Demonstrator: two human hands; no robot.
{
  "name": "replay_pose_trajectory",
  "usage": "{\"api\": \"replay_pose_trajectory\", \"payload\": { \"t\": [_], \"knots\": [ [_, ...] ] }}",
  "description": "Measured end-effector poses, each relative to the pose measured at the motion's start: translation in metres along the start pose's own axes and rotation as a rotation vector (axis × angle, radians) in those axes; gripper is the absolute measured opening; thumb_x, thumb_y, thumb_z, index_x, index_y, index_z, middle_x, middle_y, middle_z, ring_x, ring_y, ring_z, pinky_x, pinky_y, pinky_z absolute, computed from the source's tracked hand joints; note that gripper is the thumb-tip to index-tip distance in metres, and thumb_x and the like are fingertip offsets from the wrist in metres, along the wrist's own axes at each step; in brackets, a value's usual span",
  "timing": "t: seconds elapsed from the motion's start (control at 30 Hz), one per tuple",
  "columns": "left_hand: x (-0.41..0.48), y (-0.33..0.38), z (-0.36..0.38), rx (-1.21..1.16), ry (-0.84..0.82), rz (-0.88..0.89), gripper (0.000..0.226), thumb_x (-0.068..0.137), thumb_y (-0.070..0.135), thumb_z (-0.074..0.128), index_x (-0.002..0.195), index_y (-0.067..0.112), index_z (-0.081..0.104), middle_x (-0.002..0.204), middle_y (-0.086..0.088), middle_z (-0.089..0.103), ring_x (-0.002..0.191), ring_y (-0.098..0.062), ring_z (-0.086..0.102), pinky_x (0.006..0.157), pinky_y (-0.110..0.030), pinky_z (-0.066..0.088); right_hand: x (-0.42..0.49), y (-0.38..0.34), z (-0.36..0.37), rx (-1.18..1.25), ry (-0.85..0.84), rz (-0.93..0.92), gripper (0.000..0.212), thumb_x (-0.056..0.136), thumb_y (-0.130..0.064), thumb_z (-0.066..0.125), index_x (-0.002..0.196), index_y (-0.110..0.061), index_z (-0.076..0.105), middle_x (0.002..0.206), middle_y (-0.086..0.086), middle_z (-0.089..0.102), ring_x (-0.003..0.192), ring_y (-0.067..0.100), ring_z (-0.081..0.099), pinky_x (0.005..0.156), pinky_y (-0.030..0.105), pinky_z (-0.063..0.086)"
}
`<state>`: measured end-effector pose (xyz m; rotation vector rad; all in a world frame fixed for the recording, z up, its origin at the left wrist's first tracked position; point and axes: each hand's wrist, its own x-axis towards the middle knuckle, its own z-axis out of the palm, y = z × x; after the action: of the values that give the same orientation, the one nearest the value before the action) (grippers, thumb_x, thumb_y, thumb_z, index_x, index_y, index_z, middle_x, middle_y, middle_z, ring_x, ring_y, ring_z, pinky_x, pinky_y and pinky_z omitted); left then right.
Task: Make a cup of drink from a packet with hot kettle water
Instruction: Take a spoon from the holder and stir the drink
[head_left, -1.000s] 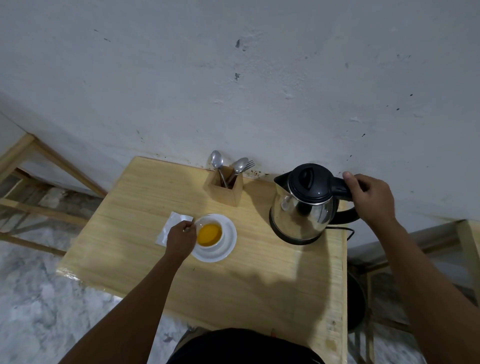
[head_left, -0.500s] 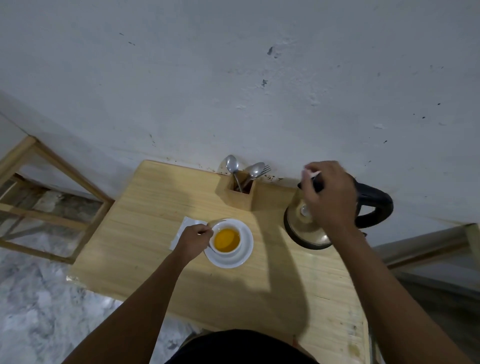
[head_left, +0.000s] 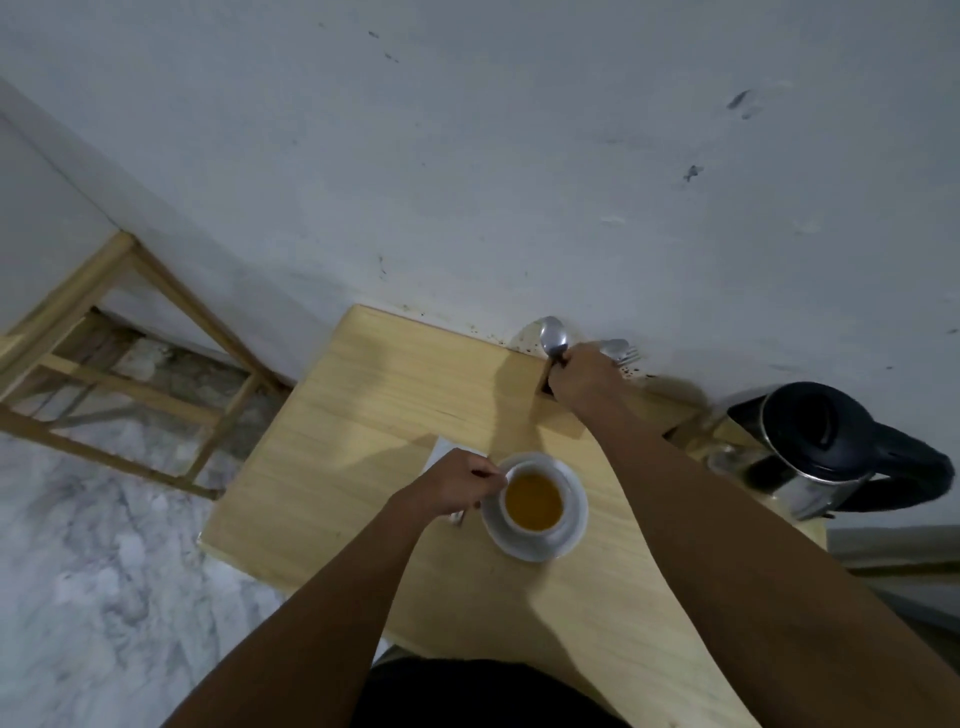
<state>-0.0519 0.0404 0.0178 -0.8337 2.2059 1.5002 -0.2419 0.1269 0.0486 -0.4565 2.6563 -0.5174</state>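
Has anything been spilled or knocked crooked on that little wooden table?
Nothing looks spilled. The cup sits upright on its saucer, the kettle stands upright, and only dark specks mark the wall by the cutlery holder.

Dim, flat indoor light leaves the wall (head_left: 467, 156) grey-blue and the whole frame soft and faintly grainy. Broad, blurred shadows of both arms fall across the pale worktop (head_left: 363, 415) toward the wall. The steel kettle (head_left: 810, 457) carries only muted reflections, no hard glare. Wide-angle distortion bends the wall's base line and stretches the forearms at the lower edge.
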Motion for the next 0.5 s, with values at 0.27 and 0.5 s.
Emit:
{"api": "replay_pose_trajectory", "payload": {
  "t": [0.27, 0.5],
  "knots": [
    [0.011, -0.005, -0.014, 0.007, -0.125, 0.027, 0.023, 0.089, 0.023, 0.064, 0.099, 0.004, 0.073, 0.071, 0.007, 0.063, 0.058, -0.007, 0.057, 0.052, -0.013, 0.043, 0.015, -0.006, 0.013, -0.028, 0.083, 0.131, 0.019, 0.094, -0.025, 0.056, 0.098, -0.008, 0.064, 0.078, 0.006, 0.060, 0.072, 0.024, 0.059, 0.057, 0.030, 0.041],
    [0.010, -0.009, -0.012, -0.020, -0.122, 0.042, 0.023, 0.090, 0.022, 0.062, 0.102, 0.006, 0.072, 0.073, 0.010, 0.062, 0.059, -0.004, 0.056, 0.050, -0.009, 0.042, 0.008, -0.002, 0.010, 0.050, 0.156, 0.036, 0.028, 0.097, -0.030, 0.056, 0.085, -0.006, 0.066, 0.068, 0.007, 0.060, 0.062, 0.024, 0.060, 0.048, 0.023, 0.037]
  ]
}}
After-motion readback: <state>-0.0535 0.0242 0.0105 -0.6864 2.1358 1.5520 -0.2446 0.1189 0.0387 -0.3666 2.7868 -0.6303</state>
